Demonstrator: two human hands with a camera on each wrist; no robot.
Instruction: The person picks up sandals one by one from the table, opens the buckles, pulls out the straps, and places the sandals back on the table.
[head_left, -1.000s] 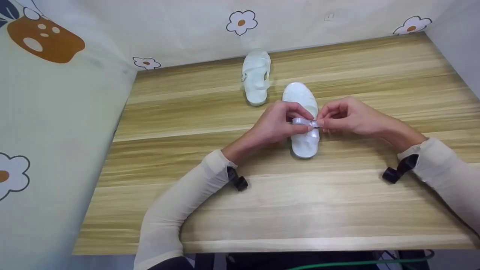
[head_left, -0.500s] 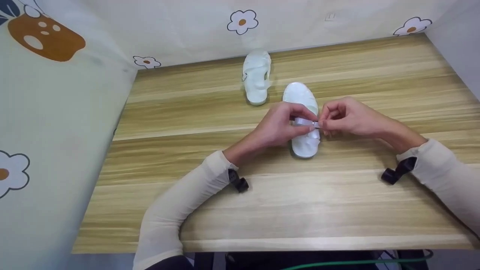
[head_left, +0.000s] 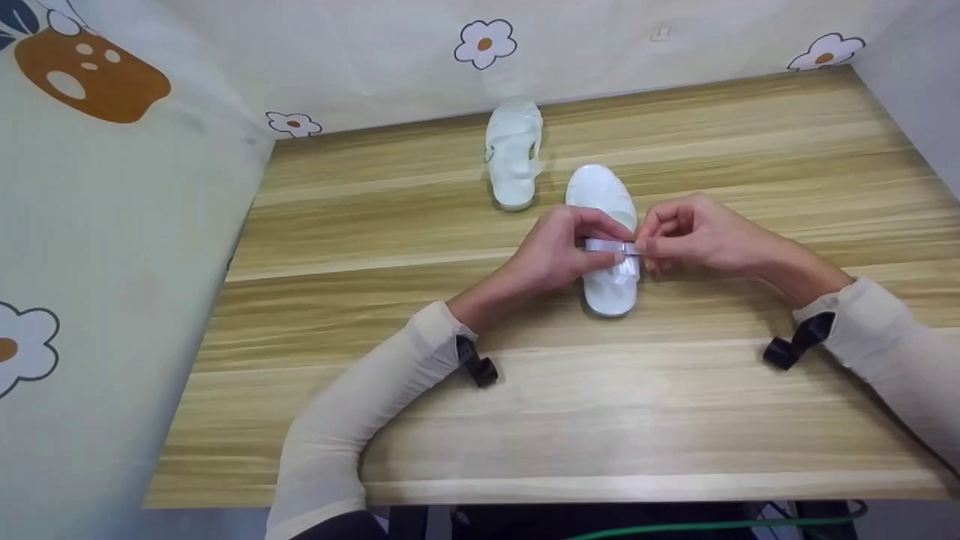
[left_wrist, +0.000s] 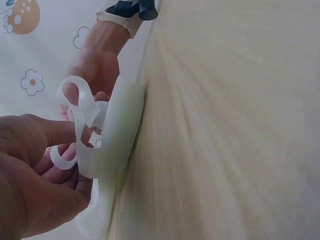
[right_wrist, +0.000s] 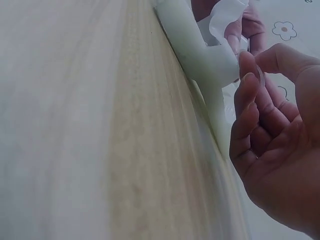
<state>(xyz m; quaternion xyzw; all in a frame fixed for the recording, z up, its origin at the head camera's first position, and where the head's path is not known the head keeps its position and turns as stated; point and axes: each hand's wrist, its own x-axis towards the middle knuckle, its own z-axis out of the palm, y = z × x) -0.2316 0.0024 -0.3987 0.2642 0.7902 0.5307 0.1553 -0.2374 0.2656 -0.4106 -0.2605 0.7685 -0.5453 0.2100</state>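
On the wooden table (head_left: 375, 420), far sandal (head_left: 513, 156) lying alone; then left hand (head_left: 559, 251) pinching the near sandal's (head_left: 604, 196) strap (head_left: 609, 245) — right hand (head_left: 697, 232) pinching the strap's other end, mid-table.

Left hand (left_wrist: 30, 175) low in the near corner, thumb and fingers pinching a looped white strap (left_wrist: 80, 107), pale sandal (left_wrist: 117, 132) on edge just beyond the fingertips, right hand (left_wrist: 95, 75) behind the strap, wooden tabletop (left_wrist: 225, 125) alongside, flowered cloth (left_wrist: 32, 82) beyond.
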